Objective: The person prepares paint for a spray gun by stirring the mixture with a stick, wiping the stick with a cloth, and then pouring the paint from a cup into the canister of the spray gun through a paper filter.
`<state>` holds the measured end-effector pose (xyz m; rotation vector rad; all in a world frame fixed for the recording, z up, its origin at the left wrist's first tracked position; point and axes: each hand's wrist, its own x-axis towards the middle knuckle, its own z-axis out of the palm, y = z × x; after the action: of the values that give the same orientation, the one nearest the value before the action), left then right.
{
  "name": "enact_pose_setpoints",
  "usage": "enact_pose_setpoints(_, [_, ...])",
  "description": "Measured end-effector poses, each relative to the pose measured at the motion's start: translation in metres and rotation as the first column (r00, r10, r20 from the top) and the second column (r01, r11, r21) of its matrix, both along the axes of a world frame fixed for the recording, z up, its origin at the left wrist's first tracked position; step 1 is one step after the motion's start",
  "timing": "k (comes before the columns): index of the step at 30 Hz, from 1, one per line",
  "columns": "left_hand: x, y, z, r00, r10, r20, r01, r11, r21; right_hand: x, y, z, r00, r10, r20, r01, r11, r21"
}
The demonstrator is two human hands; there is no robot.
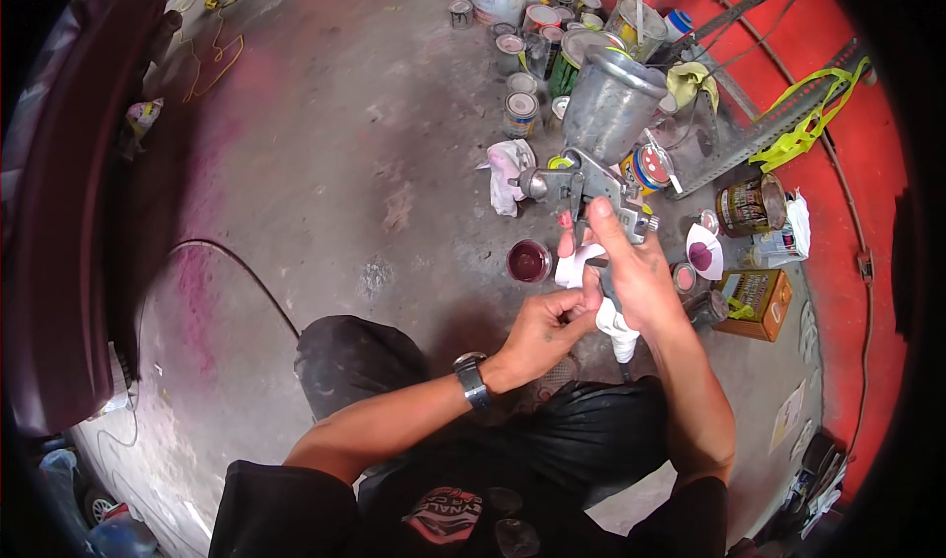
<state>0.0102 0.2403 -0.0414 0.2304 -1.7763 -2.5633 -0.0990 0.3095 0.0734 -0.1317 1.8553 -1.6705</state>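
We've got the spray gun (591, 179) up in front of us, held over the concrete floor (345, 164), with its metal cup (611, 100) sitting on top and tilted a bit to the right. Our right hand (636, 272) is wrapped tight around the gun's handle, index finger up near the trigger. Our left hand (542, 327) is pinching a white rag (591, 292) against the bottom of the handle, fingers closed on the cloth, and there's a watch (471, 379) on that wrist. Just to the left of the hands there's a small open tin of dark red paint (529, 261) on the floor. Further out, a crumpled pink-stained cloth (507, 169) lies by the gun's nozzle, and a whole bunch of paint cans (537, 26) crowd the floor beyond it. Off to the right we see a paper funnel stained purple (704, 253) and a yellowish box (757, 302), close to the red wall (838, 184). A maroon car body panel (69, 213) runs down the left side.
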Motion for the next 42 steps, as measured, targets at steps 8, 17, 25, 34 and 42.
enact_pose_setpoints(8, [-0.001, -0.001, 0.000, 0.999, -0.035, 0.020, 0.036, 0.999, -0.027, 0.000, -0.005, 0.001, 0.999, -0.019, -0.045, 0.023, 0.995, 0.097])
enact_pose_setpoints(17, [-0.002, 0.003, 0.002, 0.999, 0.029, -0.027, -0.028, 0.999, 0.023, 0.000, -0.003, 0.002, 0.999, -0.007, -0.042, 0.011, 0.995, 0.097])
enact_pose_setpoints(25, [-0.003, 0.004, 0.002, 0.998, 0.044, -0.040, -0.044, 0.999, 0.015, 0.000, -0.002, -0.006, 0.999, -0.041, 0.011, 0.040, 0.998, 0.046])
enact_pose_setpoints(34, [-0.001, 0.005, -0.005, 0.996, 0.079, -0.036, -0.079, 0.997, -0.001, 0.006, 0.001, -0.010, 0.995, -0.008, -0.097, 0.015, 0.997, 0.077])
enact_pose_setpoints(42, [0.001, 0.004, -0.001, 0.992, 0.064, -0.112, -0.069, 0.996, -0.050, 0.021, 0.008, -0.008, 0.978, 0.024, -0.206, 0.006, 0.990, 0.142])
